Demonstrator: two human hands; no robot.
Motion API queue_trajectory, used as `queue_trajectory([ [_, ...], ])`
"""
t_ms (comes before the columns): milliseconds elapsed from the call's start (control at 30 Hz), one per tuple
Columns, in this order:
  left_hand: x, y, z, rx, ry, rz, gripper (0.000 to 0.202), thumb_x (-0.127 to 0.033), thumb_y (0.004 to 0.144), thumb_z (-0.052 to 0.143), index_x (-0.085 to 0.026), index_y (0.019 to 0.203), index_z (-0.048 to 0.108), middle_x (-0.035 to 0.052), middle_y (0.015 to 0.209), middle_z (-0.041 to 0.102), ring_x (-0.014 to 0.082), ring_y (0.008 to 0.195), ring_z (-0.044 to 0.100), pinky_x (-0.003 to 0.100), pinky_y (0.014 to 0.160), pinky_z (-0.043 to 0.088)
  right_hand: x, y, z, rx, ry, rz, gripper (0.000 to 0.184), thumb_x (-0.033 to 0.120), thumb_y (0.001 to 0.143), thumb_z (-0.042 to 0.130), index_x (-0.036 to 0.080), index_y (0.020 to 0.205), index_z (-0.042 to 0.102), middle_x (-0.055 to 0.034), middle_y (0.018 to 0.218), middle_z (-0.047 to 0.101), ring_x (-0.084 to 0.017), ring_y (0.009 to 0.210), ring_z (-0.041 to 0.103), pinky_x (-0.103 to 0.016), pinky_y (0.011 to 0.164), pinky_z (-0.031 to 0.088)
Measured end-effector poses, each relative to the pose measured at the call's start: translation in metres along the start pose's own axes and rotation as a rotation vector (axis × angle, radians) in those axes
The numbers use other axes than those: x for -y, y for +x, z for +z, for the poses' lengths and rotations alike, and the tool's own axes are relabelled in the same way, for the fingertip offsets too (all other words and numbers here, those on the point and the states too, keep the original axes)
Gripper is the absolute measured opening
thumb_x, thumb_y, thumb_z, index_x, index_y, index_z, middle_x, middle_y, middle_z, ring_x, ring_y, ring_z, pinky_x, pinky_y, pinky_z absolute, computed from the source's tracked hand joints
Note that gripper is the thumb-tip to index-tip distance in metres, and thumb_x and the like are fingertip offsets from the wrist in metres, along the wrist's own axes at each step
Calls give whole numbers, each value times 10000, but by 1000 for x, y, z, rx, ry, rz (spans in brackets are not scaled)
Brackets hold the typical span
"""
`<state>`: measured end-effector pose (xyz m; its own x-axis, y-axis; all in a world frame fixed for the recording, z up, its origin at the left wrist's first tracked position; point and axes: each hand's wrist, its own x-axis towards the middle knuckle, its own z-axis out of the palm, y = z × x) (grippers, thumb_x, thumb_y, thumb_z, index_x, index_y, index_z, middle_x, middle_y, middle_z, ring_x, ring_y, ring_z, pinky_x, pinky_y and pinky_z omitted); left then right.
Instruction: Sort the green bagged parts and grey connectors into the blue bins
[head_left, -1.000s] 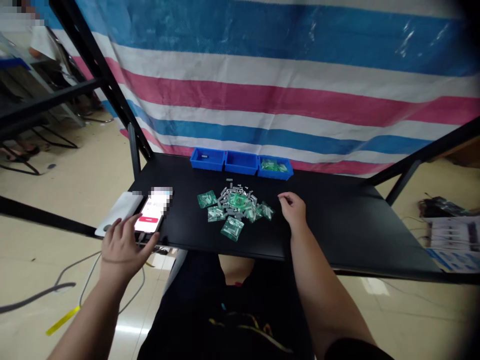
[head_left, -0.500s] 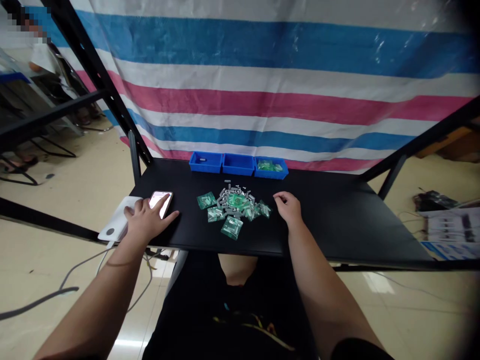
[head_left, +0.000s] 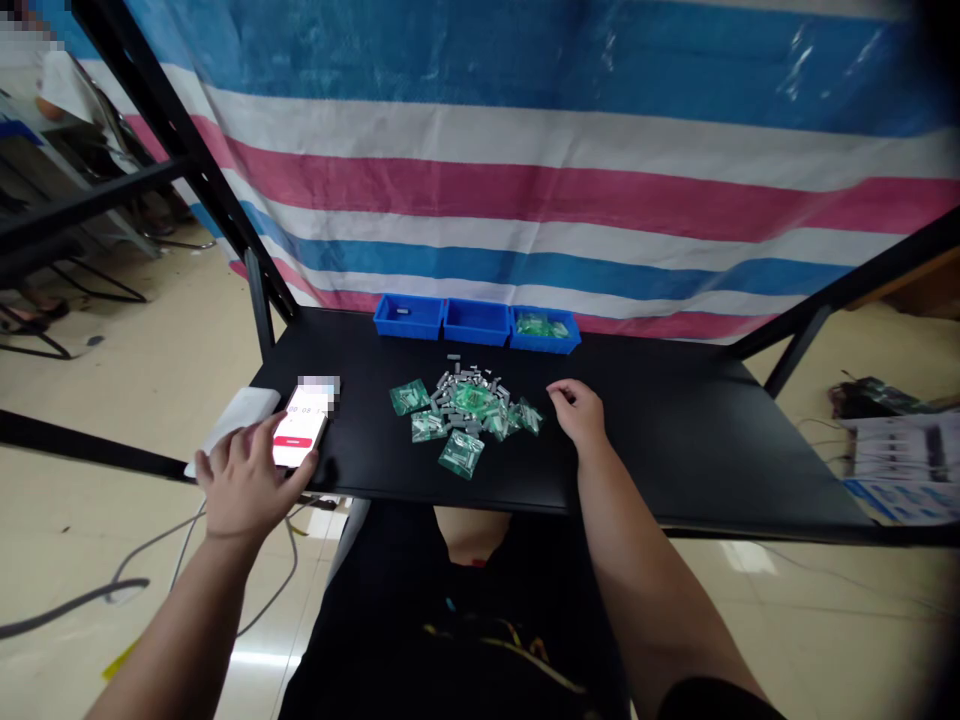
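At the table's left end, my left hand (head_left: 247, 478) lies open at the near end of a smartphone (head_left: 300, 425). Its thumb and forefinger are by the phone's edges, and the lit screen shows digits and a red bar. My right hand (head_left: 579, 410) rests on the black table, fingers curled with thumb and forefinger pinched together; whether anything small is inside cannot be seen. Just left of it is a pile of small grey metal-looking pieces (head_left: 459, 424). Several green-tinted clear packets, one a nearer packet (head_left: 462, 454), lie on and around the pile.
Three blue bins line the back: a left bin (head_left: 409, 331) with a grey piece, a middle bin (head_left: 476, 338), and a right bin (head_left: 546, 343) with green packets. A white box (head_left: 238, 420) with a cable sits beside the phone. Black frame posts flank the table (head_left: 690, 430).
My left hand has drawn back from over the phone toward the table's near left edge, uncovering the screen, which now shows digits and a red bar. My right hand stays put.
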<state>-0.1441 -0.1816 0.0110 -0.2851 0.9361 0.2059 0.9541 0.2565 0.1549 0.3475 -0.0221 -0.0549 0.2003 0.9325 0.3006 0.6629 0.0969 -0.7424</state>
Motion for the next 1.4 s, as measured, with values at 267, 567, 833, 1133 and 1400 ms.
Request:
queue_trajectory([
  [267, -1, -23, 9, 31, -13, -26, 679, -559, 961, 512, -142, 1496, 491, 237, 1511, 557, 426, 1541, 318, 735, 1234, 142, -3, 2, 3, 22, -21, -9, 257, 389, 792, 603, 219, 838, 790, -67, 838, 737, -213, 711, 632, -355, 718, 500],
  [567, -15, -12, -2, 52, -78, -79, 591, -500, 970, 532, -140, 1439, 515, 243, 1470, 595, 419, 1549, 341, 758, 1205, 192, -1, 1, 1, 28, -23, -3, 256, 403, 791, 603, 230, 828, 788, -65, 838, 729, -213, 700, 618, -354, 691, 485],
  [833, -5, -20, 2, 27, -109, -66, 540, -514, 980, 538, -161, 1389, 542, 221, 1482, 600, 391, 1574, 331, 701, 1219, 266, -5, 2, 2, 41, -41, -15, 260, 403, 796, 607, 234, 846, 798, -64, 851, 735, -213, 702, 618, -362, 715, 485],
  [1133, 6, -35, 28, -105, -133, -74, 637, -515, 960, 554, -113, 1449, 489, 256, 1481, 597, 392, 1588, 309, 697, 1276, 158, -4, 2, 2, 39, -59, -23, 267, 409, 799, 605, 232, 845, 799, -67, 846, 738, -215, 701, 616, -358, 708, 484],
  [1400, 8, -51, 29, -50, -53, -45, 506, -478, 1037, 403, -152, 1393, 555, 226, 1557, 538, 373, 1616, 242, 747, 1226, -163, -7, 2, 3, 44, -72, -40, 253, 403, 802, 603, 240, 840, 793, -62, 851, 741, -221, 725, 624, -362, 729, 487],
])
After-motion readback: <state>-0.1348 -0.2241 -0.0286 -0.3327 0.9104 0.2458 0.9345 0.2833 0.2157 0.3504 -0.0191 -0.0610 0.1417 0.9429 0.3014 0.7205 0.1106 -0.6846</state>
